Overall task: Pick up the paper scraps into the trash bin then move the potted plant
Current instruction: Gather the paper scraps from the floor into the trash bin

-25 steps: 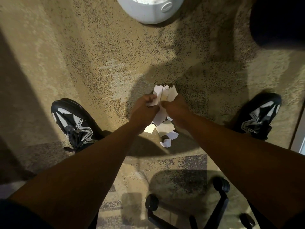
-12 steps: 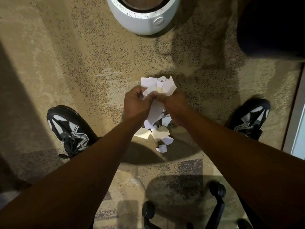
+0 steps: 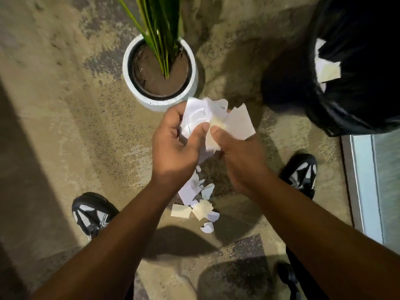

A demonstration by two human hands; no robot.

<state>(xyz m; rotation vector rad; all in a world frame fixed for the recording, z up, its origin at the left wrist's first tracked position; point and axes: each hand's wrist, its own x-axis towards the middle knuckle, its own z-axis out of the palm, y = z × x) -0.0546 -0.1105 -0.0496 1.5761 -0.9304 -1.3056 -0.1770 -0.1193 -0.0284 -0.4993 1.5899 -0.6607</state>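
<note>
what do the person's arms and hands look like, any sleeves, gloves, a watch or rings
Both forearms are bare from the bottom edge of the picture to the wrist: no sleeve shows. The left hand and the right hand wear no gloves. No watch, band or bracelet shows on either wrist, and no ring shows on the visible fingers. No markings or tattoos can be made out in this dim, warm light.

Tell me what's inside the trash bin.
The trash bin has a black liner; a few paper scraps lie near its rim. Deeper inside is too dark to see.
</note>
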